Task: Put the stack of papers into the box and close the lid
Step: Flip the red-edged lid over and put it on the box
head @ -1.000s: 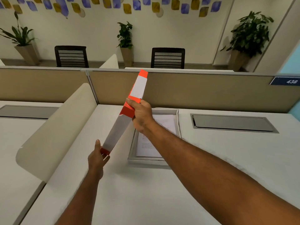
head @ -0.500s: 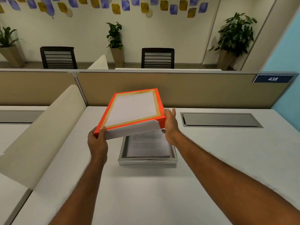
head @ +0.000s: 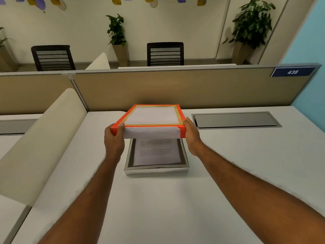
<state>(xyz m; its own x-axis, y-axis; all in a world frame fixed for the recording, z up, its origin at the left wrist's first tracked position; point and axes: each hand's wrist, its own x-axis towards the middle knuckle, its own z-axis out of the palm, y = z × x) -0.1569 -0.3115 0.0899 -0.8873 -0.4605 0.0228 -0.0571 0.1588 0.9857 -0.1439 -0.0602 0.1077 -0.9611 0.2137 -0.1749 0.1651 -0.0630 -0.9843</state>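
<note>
A shallow silver box [head: 156, 169] sits on the white desk, and the stack of printed papers [head: 156, 152] lies inside it. Above its far half I hold the orange-and-white lid [head: 151, 118] nearly level, top face up. My left hand [head: 114, 138] grips the lid's near left corner. My right hand [head: 192, 136] grips its near right corner. The lid hides the far part of the box and of the papers.
A tan partition [head: 175, 87] runs along the desk's far edge, and a cream divider [head: 40, 138] stands at the left. A grey cable hatch [head: 235, 119] is set into the desk at the right. Chairs and potted plants stand beyond the partition.
The lid went from upright on edge to flat. It has come down and levelled over the box, with both hands now at its near corners.
</note>
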